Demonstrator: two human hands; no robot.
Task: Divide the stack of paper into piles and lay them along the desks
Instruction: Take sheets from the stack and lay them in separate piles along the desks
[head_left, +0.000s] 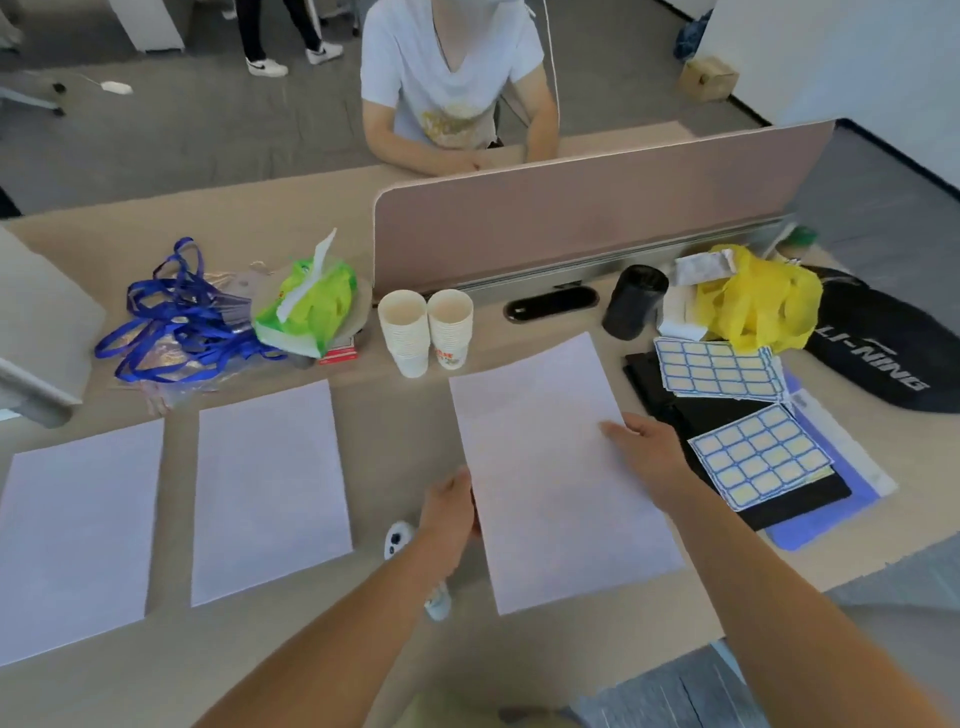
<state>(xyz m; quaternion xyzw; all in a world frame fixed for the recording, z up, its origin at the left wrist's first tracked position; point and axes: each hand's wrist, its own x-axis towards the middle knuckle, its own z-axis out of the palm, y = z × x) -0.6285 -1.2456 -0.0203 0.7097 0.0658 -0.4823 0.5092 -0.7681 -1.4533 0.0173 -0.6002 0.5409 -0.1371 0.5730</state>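
Note:
Three white paper piles lie in a row on the beige desk (395, 431). The left pile (78, 540) and the middle pile (270, 493) lie flat with no hand on them. The right pile (550, 478) sits slightly turned, between my hands. My left hand (449, 512) grips its left edge, fingers curled at the paper's side. My right hand (649, 441) rests on its right edge, fingers spread flat on the top sheet. I cannot tell how thick each pile is.
Behind the paper stand two stacks of paper cups (426, 332), a green tissue pack (306, 306) and blue lanyards (171, 317). To the right lie label sheets (758, 457) on black folders, a yellow bag (758, 301) and a black cylinder (636, 301). A person sits beyond the pink divider (597, 218).

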